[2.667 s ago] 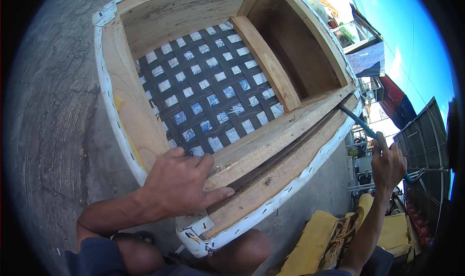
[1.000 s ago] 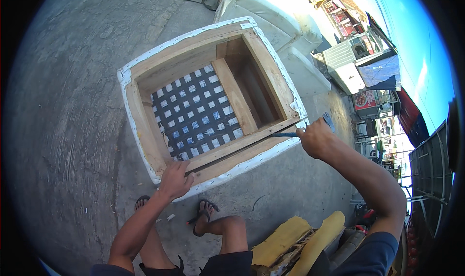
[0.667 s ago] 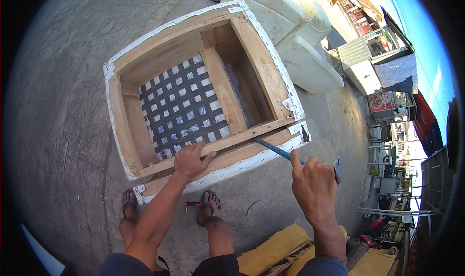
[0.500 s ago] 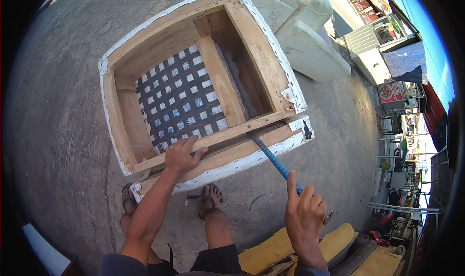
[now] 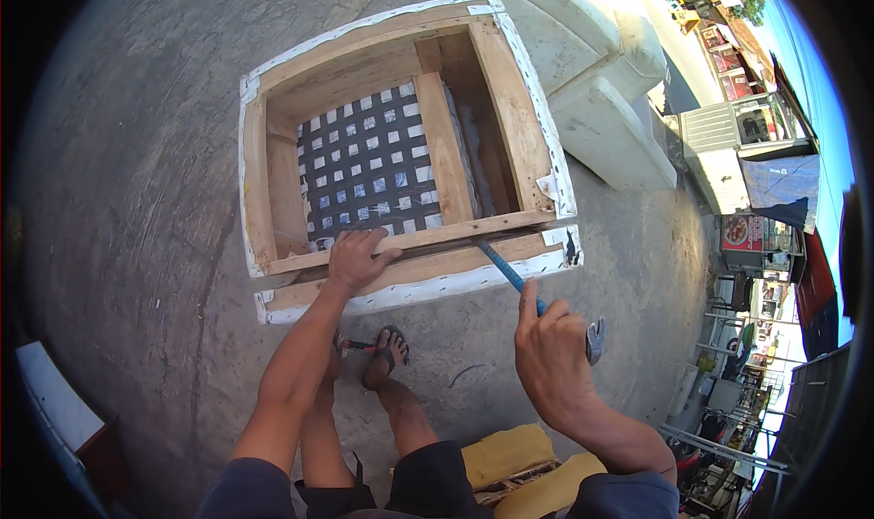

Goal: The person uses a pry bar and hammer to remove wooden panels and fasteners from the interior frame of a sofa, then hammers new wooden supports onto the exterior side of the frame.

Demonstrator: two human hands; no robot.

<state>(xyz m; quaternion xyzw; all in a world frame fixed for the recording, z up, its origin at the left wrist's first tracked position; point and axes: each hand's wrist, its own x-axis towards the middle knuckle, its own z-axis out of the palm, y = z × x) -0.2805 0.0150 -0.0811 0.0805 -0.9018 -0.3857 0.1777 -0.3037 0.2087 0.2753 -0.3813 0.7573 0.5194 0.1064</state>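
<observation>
A wooden chair frame (image 5: 391, 16) lies on the ground before me, its edges bound with stapled white fabric. Dark webbing (image 5: 369, 166) woven with white strips spans its inside. My left hand (image 5: 357, 262) grips the near wooden rail (image 5: 432, 237), fingers curled over its top. Along that rail runs a separate wooden board (image 5: 446, 272) edged in white, with a narrow gap between them. My right hand (image 5: 557, 360) holds a claw hammer (image 5: 503, 265) near its head, index finger stretched along the blue handle. The handle's far end reaches into the gap.
White upholstered pieces (image 5: 605, 132) stand beyond the frame at the right. Yellow foam pieces (image 5: 510, 452) lie by my legs. A small red-and-black tool (image 5: 358, 344) is on the concrete next to my foot. Stalls and stacked furniture line the right side.
My view has shifted, and the frame sits farther right in it. The hammer's metal head now shows beside my right hand. My feet stand differently; my left hand stays on the rail.
</observation>
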